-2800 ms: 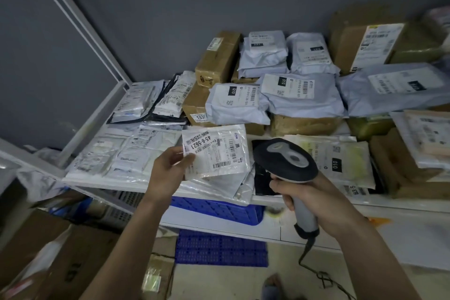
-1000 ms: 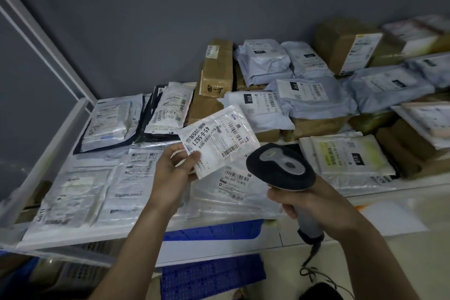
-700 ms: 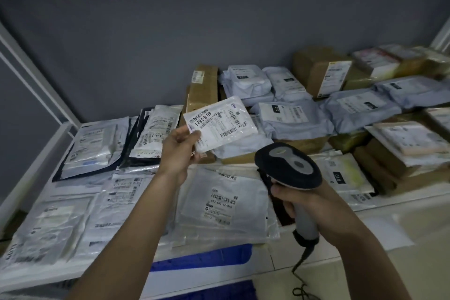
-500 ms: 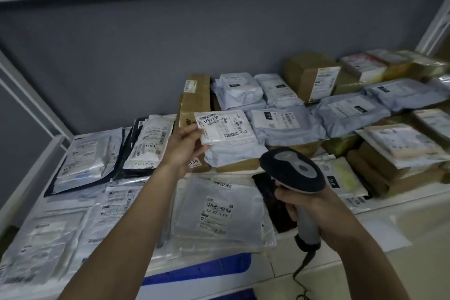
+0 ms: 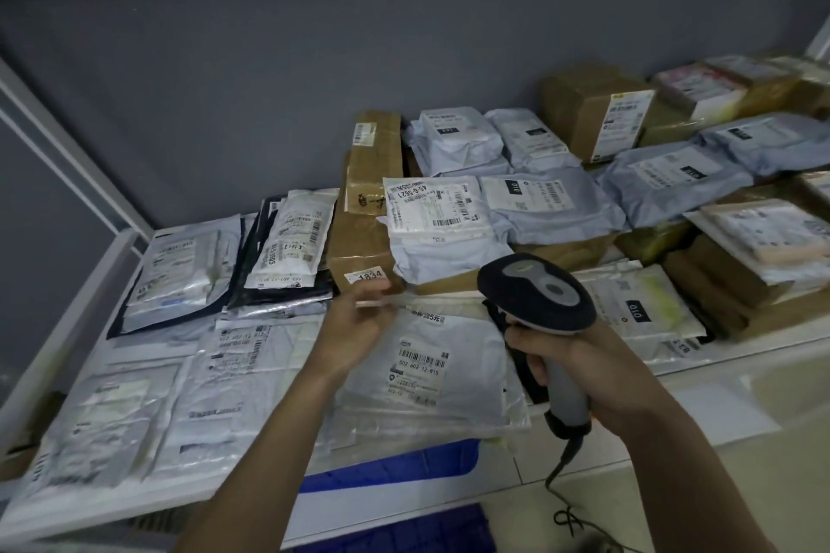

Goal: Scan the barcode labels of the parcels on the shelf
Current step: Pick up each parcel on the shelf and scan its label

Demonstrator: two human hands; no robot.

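My right hand (image 5: 579, 373) grips the handle of a black and grey barcode scanner (image 5: 536, 296), whose head points over the shelf. My left hand (image 5: 355, 328) is blurred and holds nothing; it hovers above a flat white parcel (image 5: 431, 364) with a barcode label. A small white parcel marked 45-6-5621 (image 5: 433, 207) lies label up on the grey mailers behind, apart from both hands. Several more flat white parcels (image 5: 224, 355) cover the shelf's left half.
A brown box numbered 1834 (image 5: 364, 247) stands just beyond my left hand. Grey mailers (image 5: 552, 211) and brown boxes (image 5: 593, 108) are stacked at the back and right. A white shelf rail (image 5: 67, 328) runs along the left. Blue crates (image 5: 390, 467) sit below; the scanner cable (image 5: 570, 516) hangs down.
My left hand carried the small 45-6-5621 parcel up and back, let it go on the grey mailers, and has drawn back empty. The scanner stays in my right hand.
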